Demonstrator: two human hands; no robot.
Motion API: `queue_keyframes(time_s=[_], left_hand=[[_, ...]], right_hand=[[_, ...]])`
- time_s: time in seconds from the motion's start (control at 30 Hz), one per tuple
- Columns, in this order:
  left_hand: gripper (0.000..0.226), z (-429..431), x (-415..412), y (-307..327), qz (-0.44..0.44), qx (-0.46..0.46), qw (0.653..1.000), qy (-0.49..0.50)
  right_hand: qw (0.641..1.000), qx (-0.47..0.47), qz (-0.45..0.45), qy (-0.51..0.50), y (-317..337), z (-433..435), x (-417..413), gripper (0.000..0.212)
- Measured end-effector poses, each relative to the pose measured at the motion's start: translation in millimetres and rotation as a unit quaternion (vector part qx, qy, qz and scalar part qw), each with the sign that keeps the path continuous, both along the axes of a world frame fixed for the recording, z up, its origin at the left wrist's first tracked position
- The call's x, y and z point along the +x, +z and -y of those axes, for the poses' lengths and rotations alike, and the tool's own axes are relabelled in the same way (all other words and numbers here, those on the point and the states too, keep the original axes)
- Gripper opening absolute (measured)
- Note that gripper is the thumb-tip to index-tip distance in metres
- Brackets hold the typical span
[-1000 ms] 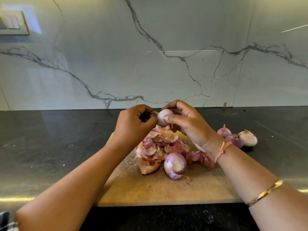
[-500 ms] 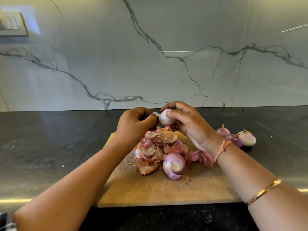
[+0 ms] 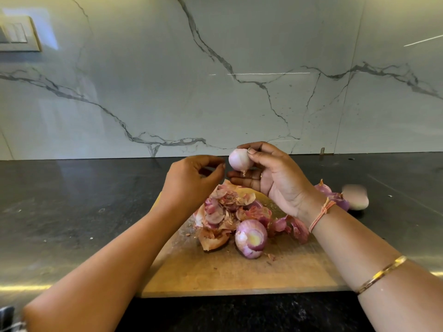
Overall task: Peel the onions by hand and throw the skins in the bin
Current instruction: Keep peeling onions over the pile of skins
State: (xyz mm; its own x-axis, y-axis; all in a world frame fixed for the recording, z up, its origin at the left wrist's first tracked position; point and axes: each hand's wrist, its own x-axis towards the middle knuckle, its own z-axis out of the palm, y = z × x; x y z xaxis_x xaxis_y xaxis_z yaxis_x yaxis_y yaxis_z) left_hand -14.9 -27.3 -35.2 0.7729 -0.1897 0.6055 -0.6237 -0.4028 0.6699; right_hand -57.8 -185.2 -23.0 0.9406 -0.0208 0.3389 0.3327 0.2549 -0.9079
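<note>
Head view: the right hand (image 3: 282,185) grips a peeled onion (image 3: 239,159) between thumb and fingertips, raised, root end down. Just to its left the left hand (image 3: 191,183) is apart from the onion with its fingers curled; whether they pinch a scrap cannot be told. Below both hands the skins (image 3: 225,207) are heaped on a wooden board (image 3: 215,271) on the counter (image 3: 72,212), with a second onion (image 3: 250,238) beside them.

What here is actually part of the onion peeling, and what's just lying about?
Part of the job: small pale peeled onion held in the right hand; left hand beside it; purple cut-topped onion, heap of pink-brown skins, both on the wooden chopping board; more onions on the dark stone counter.
Just there: grey wall switch plate; white veined marble wall. No bin in view.
</note>
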Motion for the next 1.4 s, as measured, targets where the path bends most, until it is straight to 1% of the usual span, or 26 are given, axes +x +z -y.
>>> queue_keyframes(time_s=[0.13, 0.2, 0.4, 0.47, 0.57, 0.67, 0.83, 1.07, 1.4], left_hand=[[0.019, 4, -8, 1, 0.027, -0.029, 0.997, -0.071], [0.019, 5, -10, 0, 0.029, -0.043, 0.995, -0.088], [0.022, 6, -10, -1, 0.024, -0.065, 0.993, -0.095], [0.027, 6, -9, -1, 0.016, -0.081, 0.991, -0.101], [0.032, 6, -9, 0, 0.012, -0.108, 0.987, -0.117], [0.03, 4, -10, 1, 0.011, -0.121, 0.983, -0.136], [0.03, 4, -12, 3, 0.018, -0.108, 0.986, -0.129], [0.024, 4, -8, 1, 0.049, -0.069, 0.994, -0.063], [0.022, 4, -12, 4, 0.106, -0.004, 0.994, -0.024]], right_hand=[[0.999, 0.029, -0.013, -0.011, 1, -3, -1, 0.009], [0.999, 0.04, -0.018, -0.011, 1, -4, -2, 0.008], [0.998, -0.046, -0.008, -0.045, -2, 0, 3, 0.01], [0.999, -0.043, 0.0, -0.025, -1, 1, 2, 0.011], [0.999, -0.035, 0.0, 0.004, -1, 1, 2, 0.022], [0.999, -0.039, 0.006, 0.005, -1, -1, 0, 0.02], [0.998, -0.053, 0.016, -0.007, -2, -2, -1, 0.017], [0.996, -0.082, 0.027, -0.028, -5, -4, -1, 0.014], [0.993, -0.108, 0.033, -0.037, -4, -3, -2, 0.012]])
